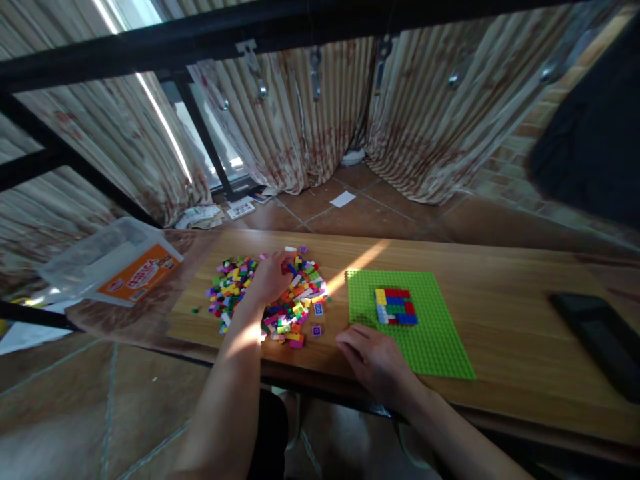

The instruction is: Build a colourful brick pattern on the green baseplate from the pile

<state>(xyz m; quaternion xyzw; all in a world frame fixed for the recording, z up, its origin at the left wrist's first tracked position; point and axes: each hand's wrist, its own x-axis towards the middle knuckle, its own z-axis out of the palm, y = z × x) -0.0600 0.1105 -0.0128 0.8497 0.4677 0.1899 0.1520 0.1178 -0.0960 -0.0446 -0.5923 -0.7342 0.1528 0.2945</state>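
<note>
My left hand [273, 277] reaches over a heap of loose, many-coloured toy bricks [235, 287]. Its fingers curl down beside some blue bricks at the heap's far side, and whether one is pinched in them is hidden. Across from it, my right hand [373, 357] rests at the near left edge of a green studded baseplate [445, 333]. Its fingers are curled together, and anything inside them is out of sight. On the baseplate sits a flat, roughly square block of joined bricks [397, 307] in red, blue, yellow, green, white and light blue.
The wooden table [515, 320] carries a clear plastic box [115, 257] with an orange label at the left. A dark phone-like slab [600, 340] lies at the right end. Two loose purple bricks [317, 331] lie between heap and baseplate. Curtains [310, 120] hang beyond.
</note>
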